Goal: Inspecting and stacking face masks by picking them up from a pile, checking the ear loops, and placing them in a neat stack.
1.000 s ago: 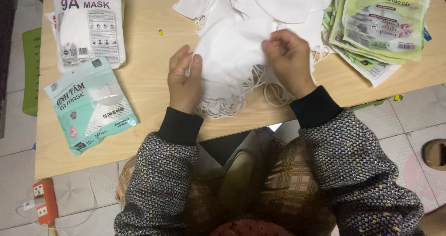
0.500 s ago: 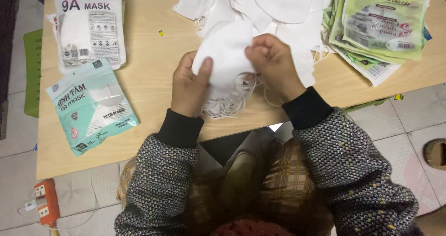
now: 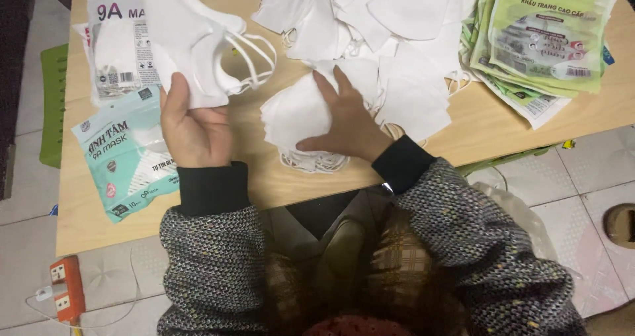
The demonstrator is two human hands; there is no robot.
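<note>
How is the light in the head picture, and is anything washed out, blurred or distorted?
Head view: soft, even indoor light with faint shadows under the hands. The white masks in the pile are partly washed out, so their edges merge. The masks held up by the left hand look slightly soft. The right hand is sharp. The wooden table edges bend slightly, as a wide lens does.

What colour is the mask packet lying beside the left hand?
Teal and white plastic mask packet, clearest in the head view.

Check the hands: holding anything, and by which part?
Left hand holds a small bunch of white masks by their lower edge, ear loops hanging free. Right hand holds nothing; it rests flat on the mask stack.
</note>
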